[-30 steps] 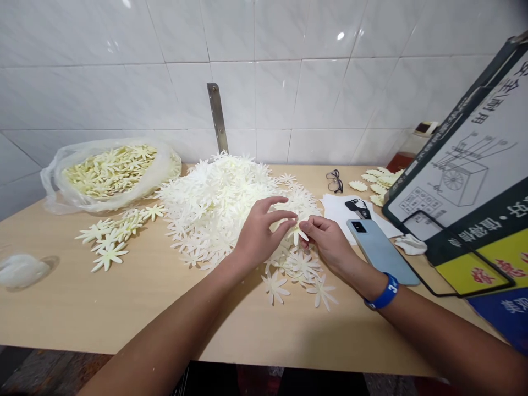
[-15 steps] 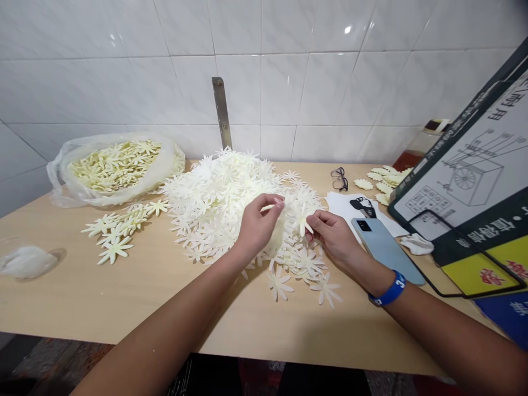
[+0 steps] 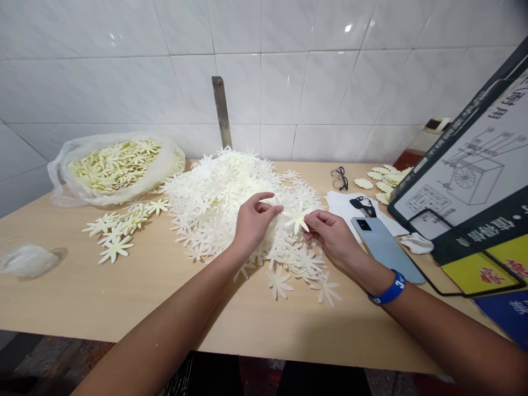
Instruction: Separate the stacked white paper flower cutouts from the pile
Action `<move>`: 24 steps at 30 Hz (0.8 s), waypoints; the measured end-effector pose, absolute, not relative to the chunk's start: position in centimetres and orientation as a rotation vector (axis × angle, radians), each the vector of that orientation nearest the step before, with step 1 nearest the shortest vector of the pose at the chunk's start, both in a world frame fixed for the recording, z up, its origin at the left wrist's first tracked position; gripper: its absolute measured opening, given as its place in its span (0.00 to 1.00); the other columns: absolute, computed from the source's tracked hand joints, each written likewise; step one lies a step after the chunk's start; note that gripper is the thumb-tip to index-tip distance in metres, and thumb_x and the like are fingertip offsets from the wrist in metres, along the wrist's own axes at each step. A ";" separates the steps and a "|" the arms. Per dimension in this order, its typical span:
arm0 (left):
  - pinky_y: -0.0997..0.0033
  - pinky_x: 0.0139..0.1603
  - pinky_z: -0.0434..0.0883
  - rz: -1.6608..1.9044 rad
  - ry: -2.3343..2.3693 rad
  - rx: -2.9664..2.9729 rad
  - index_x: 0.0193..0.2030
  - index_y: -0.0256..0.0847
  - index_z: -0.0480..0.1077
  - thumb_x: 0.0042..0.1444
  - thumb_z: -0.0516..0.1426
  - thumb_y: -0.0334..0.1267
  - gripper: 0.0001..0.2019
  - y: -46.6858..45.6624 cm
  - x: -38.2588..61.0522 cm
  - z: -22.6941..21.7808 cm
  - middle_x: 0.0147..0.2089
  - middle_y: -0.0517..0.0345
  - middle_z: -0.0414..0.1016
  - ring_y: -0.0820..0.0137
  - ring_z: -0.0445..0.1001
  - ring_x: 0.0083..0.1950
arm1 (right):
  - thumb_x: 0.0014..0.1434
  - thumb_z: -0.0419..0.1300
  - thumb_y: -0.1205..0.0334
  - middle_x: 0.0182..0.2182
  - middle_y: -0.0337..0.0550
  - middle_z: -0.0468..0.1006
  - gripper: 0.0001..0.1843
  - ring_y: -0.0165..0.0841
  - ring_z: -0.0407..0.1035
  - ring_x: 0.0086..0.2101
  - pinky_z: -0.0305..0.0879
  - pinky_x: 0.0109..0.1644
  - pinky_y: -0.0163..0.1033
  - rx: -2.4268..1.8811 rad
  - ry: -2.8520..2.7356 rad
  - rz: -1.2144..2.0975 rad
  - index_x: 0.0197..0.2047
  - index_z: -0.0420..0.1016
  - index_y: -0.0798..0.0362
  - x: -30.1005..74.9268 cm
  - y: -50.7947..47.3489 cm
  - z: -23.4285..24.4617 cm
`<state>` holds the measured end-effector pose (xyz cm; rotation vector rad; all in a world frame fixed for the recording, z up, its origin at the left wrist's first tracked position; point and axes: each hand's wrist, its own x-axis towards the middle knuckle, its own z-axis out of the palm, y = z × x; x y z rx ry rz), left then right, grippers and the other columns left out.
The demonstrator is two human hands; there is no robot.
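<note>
A big heap of white flower-shaped cut-outs [image 3: 223,181] with narrow petals lies on the table. Between thumb and fingers, my right hand [image 3: 336,234] pinches one pale flower cut-out [image 3: 297,218] by a petal, in front of the heap's right side. My left hand [image 3: 252,223] hovers over the heap's front, left of that flower; its thumb and forefinger are a little apart with nothing visible between them. Its other fingers are partly hidden. Two loose cut-outs [image 3: 280,282] lie at the heap's front edge.
A plastic bag [image 3: 61,181] of yellowish cut-outs stands at left, with a short row of cut-outs [image 3: 115,248] before it. At right are glasses [image 3: 339,179], a phone [image 3: 388,250], pale scalloped pieces [image 3: 385,179] and a large printed box [image 3: 474,165].
The flower in my right hand has turned more face-on. My left hand has shifted slightly left, its thumb and forefinger moving apart.
</note>
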<state>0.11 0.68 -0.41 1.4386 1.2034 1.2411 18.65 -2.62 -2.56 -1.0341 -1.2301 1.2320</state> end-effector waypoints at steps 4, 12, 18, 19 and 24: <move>0.64 0.51 0.69 1.385 1.233 1.755 0.52 0.45 0.72 0.56 0.61 0.38 0.16 0.3 0.2 -0.4 0.46 0.54 0.77 0.66 0.73 0.49 | 0.57 0.65 0.51 0.21 0.38 0.70 0.18 0.29 0.63 0.24 0.61 0.30 0.37 -1.043 -1.249 1.221 0.24 0.70 0.53 18.6 -2.7 -2.6; 0.57 0.57 0.67 1.248 0.847 2.358 0.36 0.44 0.78 0.58 0.60 0.36 0.04 -0.2 0.9 -0.8 0.50 0.53 0.77 0.61 0.69 0.56 | 0.55 0.67 0.49 0.20 0.36 0.66 0.19 0.28 0.62 0.22 0.59 0.25 0.35 -1.022 -1.235 1.296 0.24 0.71 0.53 18.5 -2.9 -2.7; 0.62 0.55 0.68 1.189 0.920 1.997 0.32 0.42 0.76 0.56 0.60 0.37 0.04 -0.2 1.2 -0.8 0.47 0.54 0.76 0.65 0.73 0.51 | 0.54 0.67 0.46 0.19 0.37 0.67 0.20 0.29 0.63 0.21 0.60 0.24 0.36 -1.037 -1.265 1.286 0.24 0.70 0.53 18.5 -2.7 -2.7; 0.63 0.54 0.68 1.210 0.927 1.906 0.32 0.41 0.75 0.56 0.60 0.37 0.05 -0.1 1.1 -0.6 0.47 0.53 0.76 0.65 0.73 0.50 | 0.55 0.66 0.46 0.19 0.37 0.68 0.20 0.30 0.63 0.21 0.60 0.25 0.36 -1.039 -1.270 1.273 0.23 0.69 0.53 18.5 -2.7 -2.7; 0.73 0.40 0.70 1.332 1.048 1.449 0.32 0.39 0.68 0.56 0.58 0.39 0.06 0.3 0.5 0.3 0.30 0.60 0.73 0.72 0.73 0.35 | 0.57 0.65 0.49 0.22 0.37 0.68 0.19 0.29 0.65 0.24 0.63 0.29 0.36 -1.045 -1.227 1.217 0.23 0.68 0.53 18.6 -2.7 -2.7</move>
